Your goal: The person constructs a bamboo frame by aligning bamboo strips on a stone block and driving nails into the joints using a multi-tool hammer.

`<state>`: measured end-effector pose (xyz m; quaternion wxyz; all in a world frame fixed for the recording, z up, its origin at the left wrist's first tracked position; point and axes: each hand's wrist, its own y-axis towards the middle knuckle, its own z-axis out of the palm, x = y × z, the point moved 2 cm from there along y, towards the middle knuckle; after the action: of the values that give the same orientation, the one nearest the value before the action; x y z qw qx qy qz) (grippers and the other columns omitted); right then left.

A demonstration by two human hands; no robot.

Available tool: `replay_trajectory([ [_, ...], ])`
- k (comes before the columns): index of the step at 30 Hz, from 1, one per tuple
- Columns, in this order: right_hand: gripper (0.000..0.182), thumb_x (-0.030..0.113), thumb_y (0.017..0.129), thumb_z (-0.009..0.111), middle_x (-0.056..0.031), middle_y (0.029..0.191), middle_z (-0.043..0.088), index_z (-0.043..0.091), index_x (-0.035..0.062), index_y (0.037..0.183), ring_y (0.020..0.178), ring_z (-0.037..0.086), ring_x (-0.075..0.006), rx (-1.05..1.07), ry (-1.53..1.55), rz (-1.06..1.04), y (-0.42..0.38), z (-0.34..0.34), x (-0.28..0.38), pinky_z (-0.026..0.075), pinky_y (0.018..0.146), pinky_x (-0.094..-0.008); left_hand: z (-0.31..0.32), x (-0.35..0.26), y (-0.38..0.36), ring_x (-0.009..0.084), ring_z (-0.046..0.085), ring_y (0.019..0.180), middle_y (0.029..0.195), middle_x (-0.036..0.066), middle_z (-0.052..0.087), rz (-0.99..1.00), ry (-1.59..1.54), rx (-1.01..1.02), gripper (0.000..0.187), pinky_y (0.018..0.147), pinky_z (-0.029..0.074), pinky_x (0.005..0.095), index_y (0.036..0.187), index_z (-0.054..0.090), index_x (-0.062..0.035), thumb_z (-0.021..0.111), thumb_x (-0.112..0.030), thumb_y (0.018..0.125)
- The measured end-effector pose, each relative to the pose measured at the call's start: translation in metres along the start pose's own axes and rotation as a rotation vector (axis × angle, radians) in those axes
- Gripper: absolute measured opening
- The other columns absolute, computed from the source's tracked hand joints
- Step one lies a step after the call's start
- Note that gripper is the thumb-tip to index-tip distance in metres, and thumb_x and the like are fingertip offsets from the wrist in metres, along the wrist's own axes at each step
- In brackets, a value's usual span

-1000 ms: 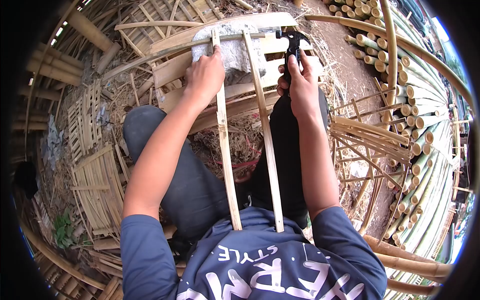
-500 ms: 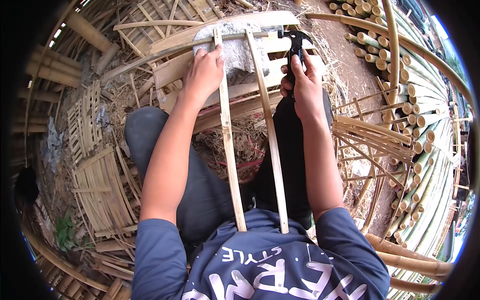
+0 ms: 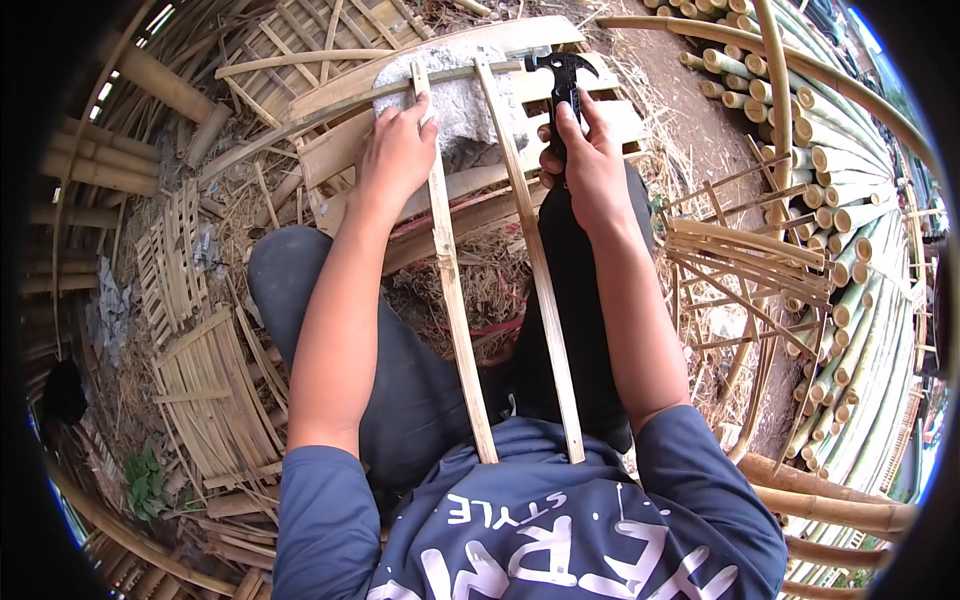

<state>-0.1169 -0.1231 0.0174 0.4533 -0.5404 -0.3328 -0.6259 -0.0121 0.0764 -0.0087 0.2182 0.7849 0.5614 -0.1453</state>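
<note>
My right hand (image 3: 592, 165) is wrapped around the handle of a black claw hammer (image 3: 566, 88), held upright. Its striking face is right at the right end of a thin crosswise bamboo strip (image 3: 350, 98). That strip lies over a rough grey stone block (image 3: 465, 125) and crosses two long bamboo strips near their far ends. My left hand (image 3: 396, 150) grips the left long strip (image 3: 447, 240) near its top, index finger pointing along it. The right long strip (image 3: 540, 270) runs parallel, untouched by my hands. Both long strips reach back to my shirt.
Split bamboo slats (image 3: 335, 160) lie under and around the stone. Woven bamboo panels (image 3: 215, 385) are on the ground at left. A small bamboo frame (image 3: 740, 260) stands right of my knee, before a large stack of bamboo poles (image 3: 850, 215). Straw and shavings cover the ground.
The hammer has moved slightly left, closer to the crosswise strip's end. My left hand stays on the left long strip. The whole view has shifted a little.
</note>
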Motion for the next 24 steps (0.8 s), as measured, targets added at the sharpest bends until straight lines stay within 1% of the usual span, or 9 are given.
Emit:
replay_trajectory([
  [2,0.045,0.024,0.104,0.055,-0.003,0.087,0.056,0.04,0.0125,0.145,0.058,0.047,-0.0081,0.019,-0.012,0.027,0.0,0.001,0.002,0.041,0.049,-0.0255,-0.002,-0.003,-0.002,0.0392,0.062,0.11,0.112,0.021,0.065,-0.018,0.016,0.013,0.045,0.094,0.049,0.0481,0.139,0.059,-0.0158,0.055,-0.037,0.099],
  [6,0.048,0.024,0.104,0.055,-0.004,0.087,0.056,0.037,0.0119,0.147,0.057,0.047,-0.0085,0.006,-0.01,0.023,0.0,0.002,0.001,0.041,0.049,-0.0256,-0.005,-0.01,-0.005,0.0387,0.061,0.113,0.118,0.019,0.065,-0.045,0.049,0.031,0.05,0.097,0.049,0.048,0.141,0.057,-0.0156,0.057,-0.041,0.098],
  [8,0.05,0.024,0.104,0.055,-0.0044,0.087,0.056,0.036,0.0113,0.148,0.057,0.047,-0.0087,0.002,-0.013,0.019,0.0,0.002,0.001,0.041,0.049,-0.0258,-0.006,-0.015,-0.006,0.0393,0.061,0.114,0.121,0.02,0.065,-0.067,0.052,0.034,0.053,0.097,0.049,0.0486,0.14,0.057,-0.0146,0.059,-0.042,0.096],
  [9,0.05,0.024,0.104,0.055,-0.0032,0.085,0.057,0.037,0.0099,0.148,0.057,0.049,-0.0082,-0.001,-0.013,0.006,0.001,0.001,0.0,0.043,0.048,-0.0255,-0.007,-0.016,-0.006,0.0396,0.061,0.115,0.123,0.02,0.065,-0.077,0.053,0.036,0.054,0.098,0.049,0.0489,0.14,0.057,-0.0141,0.06,-0.043,0.095],
  [11,0.05,0.024,0.104,0.054,-0.0009,0.082,0.06,0.039,0.0071,0.149,0.056,0.054,-0.0073,-0.008,-0.013,-0.018,0.002,-0.001,-0.003,0.046,0.045,-0.0249,-0.009,-0.018,-0.007,0.0413,0.063,0.112,0.119,0.023,0.066,-0.068,0.054,0.038,0.054,0.096,0.051,0.0497,0.14,0.057,-0.0135,0.062,-0.042,0.093],
  [14,0.051,0.023,0.104,0.055,-0.0046,0.087,0.056,0.034,0.0104,0.149,0.058,0.047,-0.0089,0.011,-0.016,0.019,-0.001,0.001,0.003,0.042,0.049,-0.0262,-0.01,-0.02,-0.007,0.0433,0.065,0.105,0.11,0.026,0.069,-0.08,0.056,0.03,0.054,0.092,0.053,0.0507,0.138,0.058,-0.0132,0.064,-0.039,0.092],
  [18,0.049,0.023,0.105,0.055,-0.0043,0.087,0.055,0.035,0.0106,0.148,0.057,0.047,-0.009,0.024,-0.013,0.011,0.0,-0.001,0.002,0.042,0.049,-0.0262,-0.007,-0.019,-0.007,0.0447,0.068,0.097,0.097,0.027,0.071,-0.073,0.054,-0.006,0.051,0.088,0.054,0.0509,0.137,0.06,-0.0131,0.064,-0.035,0.091],
  [24,0.048,0.022,0.105,0.055,-0.004,0.087,0.055,0.036,0.0106,0.147,0.057,0.047,-0.009,0.025,-0.008,0.016,0.0,0.0,0.002,0.041,0.049,-0.0262,-0.008,-0.019,-0.008,0.0447,0.068,0.093,0.091,0.027,0.071,-0.064,0.055,-0.023,0.05,0.085,0.055,0.0507,0.136,0.061,-0.0139,0.064,-0.036,0.091],
])
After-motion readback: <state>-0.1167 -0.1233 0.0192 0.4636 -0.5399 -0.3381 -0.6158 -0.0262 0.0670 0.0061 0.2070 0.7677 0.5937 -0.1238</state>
